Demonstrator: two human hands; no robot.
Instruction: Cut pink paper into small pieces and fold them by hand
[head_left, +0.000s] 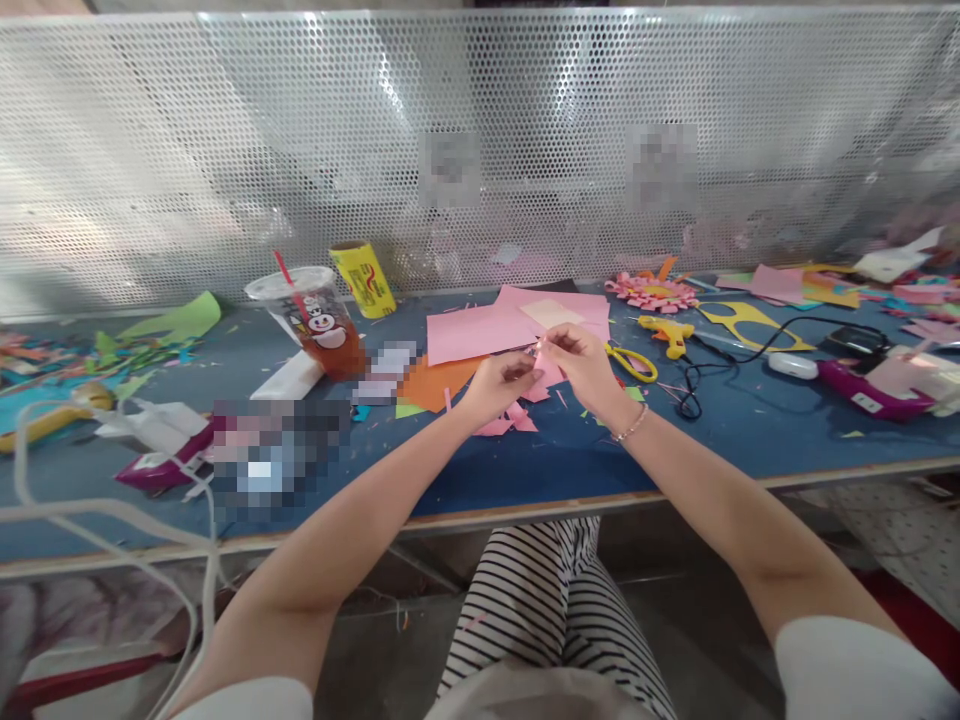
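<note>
Near the middle of the blue table, my left hand (501,388) and my right hand (574,358) meet fingertip to fingertip. Both are pinched on a small piece of pink paper (546,368), which the fingers partly cover. Larger pink sheets (465,328) lie just behind the hands, with a pale sheet (553,313) on top. Pink scraps (514,420) are below my left hand, and an orange sheet (435,382) is to its left. Yellow-handled scissors (634,364) rest right beside my right hand.
A cup of drink (315,325) and a yellow tube (365,280) stand at the back left. To the right lie a yellow glue gun (667,335), its black cable and a pink paper flower (654,291). A perforated metal panel (525,120) rises behind the table (570,475).
</note>
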